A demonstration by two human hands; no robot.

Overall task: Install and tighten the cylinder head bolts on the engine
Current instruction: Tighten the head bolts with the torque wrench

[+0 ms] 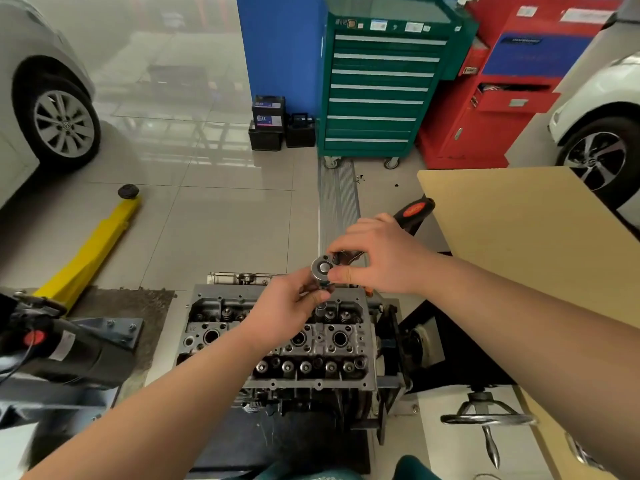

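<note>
The grey cylinder head [294,344] sits on an engine stand below me, valve springs and bolt holes facing up. Above its far side stands a ratchet wrench [323,267] on a socket extension [320,310] that reaches down into the head. My left hand [284,310] grips the extension just under the ratchet head. My right hand [377,258] pinches the ratchet head between thumb and fingers. The black and red handle [414,211] sticks out behind my right hand. The bolt under the socket is hidden.
A yellow floor jack [93,251] lies to the left. A tan board [526,251] lies to the right, with the stand's handwheel [485,419] in front. A green tool cabinet [377,88], red cabinet [502,98], batteries [268,123] and two cars stand behind.
</note>
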